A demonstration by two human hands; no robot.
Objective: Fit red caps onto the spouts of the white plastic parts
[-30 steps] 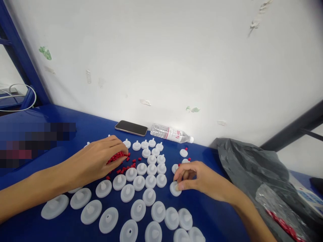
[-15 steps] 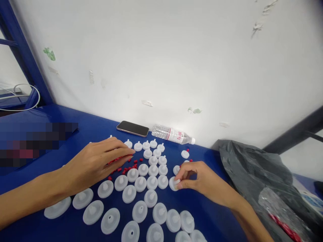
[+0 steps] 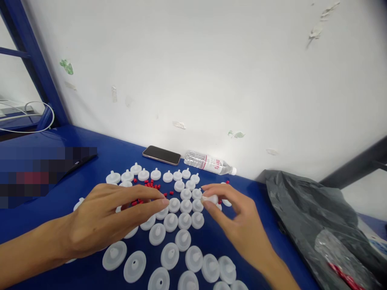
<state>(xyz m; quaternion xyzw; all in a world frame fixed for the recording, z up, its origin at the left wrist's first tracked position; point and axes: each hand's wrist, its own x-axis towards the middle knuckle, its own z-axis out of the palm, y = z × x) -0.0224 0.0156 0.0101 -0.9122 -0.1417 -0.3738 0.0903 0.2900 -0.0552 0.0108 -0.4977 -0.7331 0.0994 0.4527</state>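
Note:
White round plastic pieces with short stems, such as one white disc (image 3: 157, 234), are spread over the blue table. Small red caps (image 3: 152, 185) lie in a cluster among them. My left hand (image 3: 117, 213) hovers over the left part of the discs, its index finger and thumb pinched close together; whatever lies between the tips is too small to make out. Between thumb and index finger, my right hand (image 3: 238, 221) holds a white disc (image 3: 211, 199) raised and tilted, right of the disc rows. Part of the discs is hidden beneath both hands.
A black phone (image 3: 161, 155) and a clear bottle (image 3: 210, 162) lie along the wall. On the right is a dark plastic bag (image 3: 302, 213), with a clear bag of red pieces (image 3: 341, 257) on it. A blurred dark object (image 3: 75, 161) lies left.
My right hand has lifted the white disc off the table and moved it slightly left and up. My left hand has shifted right and a little down. The view has shifted slightly.

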